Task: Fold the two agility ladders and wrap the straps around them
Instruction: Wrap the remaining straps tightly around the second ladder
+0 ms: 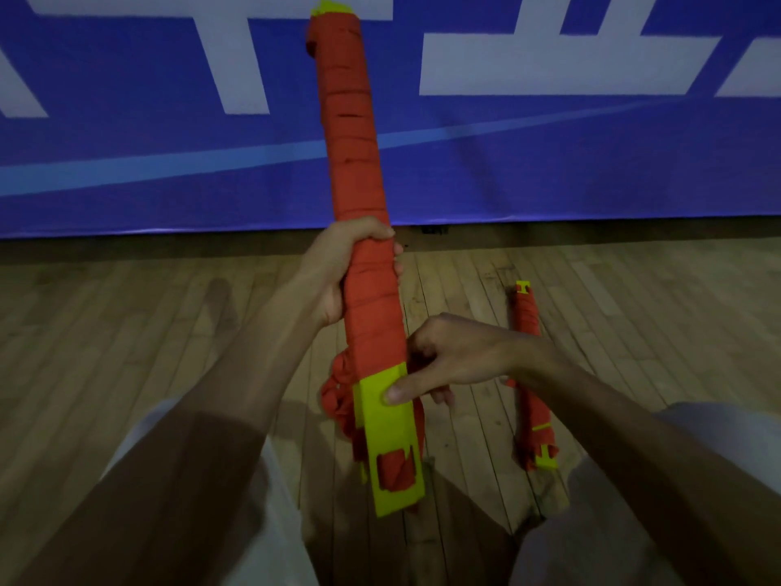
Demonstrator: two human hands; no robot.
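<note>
A folded agility ladder point(353, 133), a stack of yellow rungs wound in orange strap, is held upright in front of me, tilted slightly left. My left hand point(338, 272) grips its wrapped middle. My right hand point(443, 361) pinches the strap at the bare yellow lower end point(393, 437), thumb pressed on the yellow rung. Loose orange strap point(336, 395) bunches at the lower left of the bundle. A second ladder point(533, 387), wrapped in orange with yellow ends showing, lies on the wooden floor to the right, partly hidden behind my right wrist.
A blue banner point(549, 162) with white shapes stands along the far side, meeting the wooden floor point(126, 332). My legs in light clothing point(676, 480) fill the bottom corners.
</note>
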